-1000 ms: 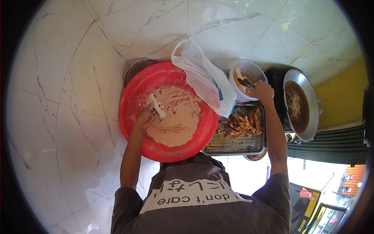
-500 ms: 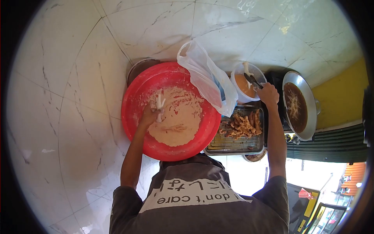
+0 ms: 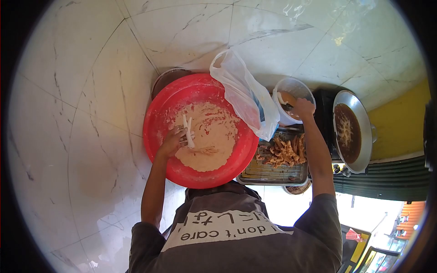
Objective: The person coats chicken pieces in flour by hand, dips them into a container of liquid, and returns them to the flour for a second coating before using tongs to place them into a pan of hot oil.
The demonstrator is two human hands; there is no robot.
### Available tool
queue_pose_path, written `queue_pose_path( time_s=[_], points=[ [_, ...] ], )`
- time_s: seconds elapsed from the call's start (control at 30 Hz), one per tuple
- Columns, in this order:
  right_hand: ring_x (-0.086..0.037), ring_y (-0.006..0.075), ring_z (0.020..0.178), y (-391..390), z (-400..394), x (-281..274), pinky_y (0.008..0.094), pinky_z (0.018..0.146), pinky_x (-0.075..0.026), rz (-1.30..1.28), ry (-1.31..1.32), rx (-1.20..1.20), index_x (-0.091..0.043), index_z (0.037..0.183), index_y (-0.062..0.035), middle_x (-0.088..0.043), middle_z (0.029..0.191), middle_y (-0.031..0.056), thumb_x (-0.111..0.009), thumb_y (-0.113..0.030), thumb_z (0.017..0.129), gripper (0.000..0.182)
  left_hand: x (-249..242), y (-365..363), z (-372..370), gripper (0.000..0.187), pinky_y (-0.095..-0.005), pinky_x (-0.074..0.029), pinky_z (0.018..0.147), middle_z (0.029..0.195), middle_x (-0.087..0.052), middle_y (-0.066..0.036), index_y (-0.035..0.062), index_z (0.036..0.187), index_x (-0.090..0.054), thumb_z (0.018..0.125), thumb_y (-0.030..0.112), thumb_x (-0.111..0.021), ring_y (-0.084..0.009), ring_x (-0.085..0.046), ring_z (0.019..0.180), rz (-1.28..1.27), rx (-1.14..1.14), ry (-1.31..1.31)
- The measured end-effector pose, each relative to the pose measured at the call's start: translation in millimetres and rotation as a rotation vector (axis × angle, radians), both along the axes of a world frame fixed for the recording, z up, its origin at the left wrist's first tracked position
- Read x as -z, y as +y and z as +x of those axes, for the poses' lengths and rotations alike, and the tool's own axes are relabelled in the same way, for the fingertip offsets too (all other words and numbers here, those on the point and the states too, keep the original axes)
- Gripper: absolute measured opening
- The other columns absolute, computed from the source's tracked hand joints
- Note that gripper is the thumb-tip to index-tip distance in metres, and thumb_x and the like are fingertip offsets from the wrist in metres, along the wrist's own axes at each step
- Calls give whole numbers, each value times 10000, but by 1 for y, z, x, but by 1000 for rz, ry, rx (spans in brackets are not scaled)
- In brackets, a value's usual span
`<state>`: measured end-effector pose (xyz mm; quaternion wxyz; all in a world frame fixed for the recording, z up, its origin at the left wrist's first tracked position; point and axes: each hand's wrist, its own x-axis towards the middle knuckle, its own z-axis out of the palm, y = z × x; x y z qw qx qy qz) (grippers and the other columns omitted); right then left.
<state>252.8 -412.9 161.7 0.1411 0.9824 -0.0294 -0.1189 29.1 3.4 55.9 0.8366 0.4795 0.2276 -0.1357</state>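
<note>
My left hand is closed around a pale, flour-dusted chicken foot, its toes pointing up. It hangs over the pinkish flour in a wide red basin. At the right, my right hand grips dark tongs, whose tips reach down into a clear plastic tub of orange-brown batter. A pale piece, seemingly another chicken foot, shows by the tongs inside the tub, mostly hidden by the tub and my hand.
A white plastic bag leans between basin and tub. Fried pieces lie on a rack in a metal tray. A pan of brown oil with food frying sits at the far right. A tiled wall stands behind.
My right hand has lowered the tongs and their pale piece deeper into the tub. My left hand still holds its chicken foot over the flour, turned slightly.
</note>
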Motion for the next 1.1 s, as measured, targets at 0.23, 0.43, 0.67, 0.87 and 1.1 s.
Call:
queue_pose_path(
  time_s=[0.23,0.43,0.67,0.87,1.1],
  points=[
    [-611,285,983,0,14,15,374,794,-502,10,136,-7,-644,1005,-66,-631,1050,137,-705,-280,653,417,-6,-10,-15,474,-379,-498,799,1051,-579,-109,45,1282,-350,871,134,-568,-218,-580,958,170,-25,-13],
    [-619,269,971,-6,6,16,362,786,-505,31,18,-15,-671,966,-108,-643,1030,115,-647,-228,690,302,-8,-12,-10,456,-372,-499,788,1045,-582,-103,48,1262,-381,863,143,-580,-206,-582,938,184,0,-41],
    [-612,308,959,-11,-25,-29,398,795,-499,83,-86,33,-645,947,-45,-632,1010,152,-671,-410,704,439,-2,-6,20,397,-351,-503,752,986,-586,-103,22,1190,-441,858,181,-591,-204,-598,861,137,-6,-33],
    [-615,325,927,-15,-52,-59,402,781,-495,254,-264,139,-651,990,-77,-641,970,162,-646,-408,720,427,-25,-5,41,431,-356,-495,784,1029,-569,-120,8,1219,-411,860,173,-583,-216,-585,930,155,1,-140],
    [-609,355,898,-21,-59,-42,423,774,-481,561,-729,143,-635,1075,-121,-642,941,175,-623,-457,733,479,-45,9,54,427,-352,-479,827,1047,-569,-109,5,1229,-404,863,151,-568,-208,-583,960,172,16,-390]
  ],
)
